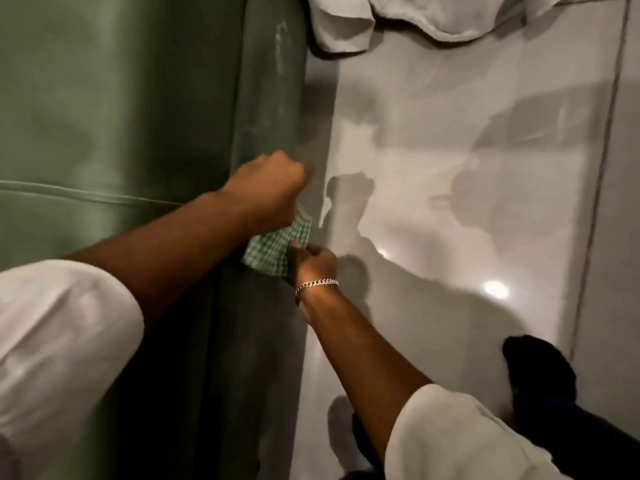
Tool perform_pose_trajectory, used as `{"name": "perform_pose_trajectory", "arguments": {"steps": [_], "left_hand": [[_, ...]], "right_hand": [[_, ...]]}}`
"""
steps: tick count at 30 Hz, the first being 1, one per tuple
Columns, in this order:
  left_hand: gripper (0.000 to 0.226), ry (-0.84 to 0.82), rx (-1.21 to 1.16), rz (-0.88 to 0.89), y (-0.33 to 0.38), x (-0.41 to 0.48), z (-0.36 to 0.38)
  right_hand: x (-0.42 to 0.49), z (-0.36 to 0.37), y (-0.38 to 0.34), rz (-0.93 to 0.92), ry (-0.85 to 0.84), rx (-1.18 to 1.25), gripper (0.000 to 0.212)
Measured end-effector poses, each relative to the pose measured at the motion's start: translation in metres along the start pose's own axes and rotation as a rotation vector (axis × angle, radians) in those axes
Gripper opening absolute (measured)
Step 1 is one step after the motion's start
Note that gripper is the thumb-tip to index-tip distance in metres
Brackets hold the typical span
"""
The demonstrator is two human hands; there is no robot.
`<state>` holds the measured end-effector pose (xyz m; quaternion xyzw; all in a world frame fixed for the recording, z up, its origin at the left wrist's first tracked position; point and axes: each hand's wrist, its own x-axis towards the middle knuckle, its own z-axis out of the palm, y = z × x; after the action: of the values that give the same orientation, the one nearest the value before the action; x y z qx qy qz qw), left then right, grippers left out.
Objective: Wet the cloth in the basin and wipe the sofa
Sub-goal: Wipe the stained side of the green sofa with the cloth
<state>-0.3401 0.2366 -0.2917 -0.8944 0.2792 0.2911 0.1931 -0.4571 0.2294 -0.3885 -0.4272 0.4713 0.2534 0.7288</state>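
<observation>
A green sofa (114, 109) fills the left half of the view, its darker front face (266, 98) running down to the floor. A green-and-white checked cloth (277, 247) lies against that front face, stretched between both hands. My left hand (270, 185) is closed on the cloth's upper end. My right hand (311, 261), with a silver chain bracelet at the wrist, pinches the lower edge. No basin is in view.
Glossy pale floor tiles (450, 168) spread to the right of the sofa. A crumpled white fabric (398, 19) lies on the floor at the top. My foot in a dark sock (540, 372) stands at the lower right.
</observation>
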Motion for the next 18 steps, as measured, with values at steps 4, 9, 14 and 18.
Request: {"name": "perform_pose_trajectory", "arguments": {"steps": [4, 9, 14, 18], "left_hand": [[0.041, 0.039, 0.508, 0.190, -0.009, -0.012, -0.002], [0.074, 0.149, 0.696, 0.246, -0.031, -0.038, -0.018], [0.089, 0.336, 0.633, 0.180, -0.085, -0.083, -0.023], [0.097, 0.380, 0.607, 0.147, -0.100, -0.085, -0.016]], "right_hand": [[0.011, 0.019, 0.015, -0.235, 0.041, -0.288, 0.036], [0.001, 0.039, 0.026, -0.717, 0.099, -0.152, 0.056], [-0.002, 0.059, 0.025, -0.681, -0.065, -0.235, 0.081], [0.018, 0.059, 0.009, -0.720, -0.077, -0.329, 0.075]]}}
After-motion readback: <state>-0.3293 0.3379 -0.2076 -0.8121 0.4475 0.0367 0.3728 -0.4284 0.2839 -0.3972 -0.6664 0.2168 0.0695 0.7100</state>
